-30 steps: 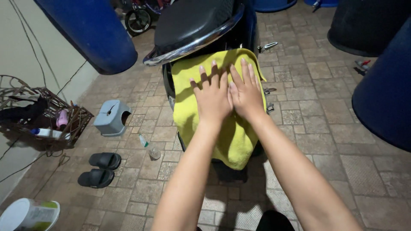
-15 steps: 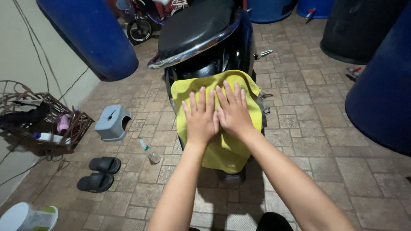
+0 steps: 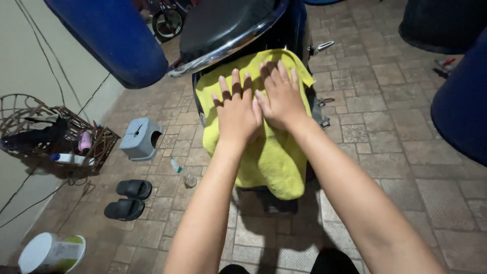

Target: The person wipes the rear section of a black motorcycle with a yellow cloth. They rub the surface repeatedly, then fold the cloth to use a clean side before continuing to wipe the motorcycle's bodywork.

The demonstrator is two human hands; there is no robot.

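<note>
cloth: yellow towel [image 3: 269,157] draped over the rear of a black scooter [image 3: 228,25], directly under both hands, lower end hanging down past the tail
floor: brick paving [image 3: 385,127], dim light; beige wall on the left
around: blue barrel [image 3: 111,35] upper left, another blue barrel [image 3: 461,101] at right edge; small grey stool [image 3: 139,139], pair of black slippers [image 3: 129,199], small bottle [image 3: 177,166] lying on the paving, wire basket [image 3: 35,129] by the wall, white tub [image 3: 50,252] lower left
left hand [image 3: 236,114]: flat, fingers spread, palm pressed on the towel, grasping nothing
right hand [image 3: 281,99]: flat, fingers spread, palm on the towel, touching the left hand at the thumb side, grasping nothing
</note>
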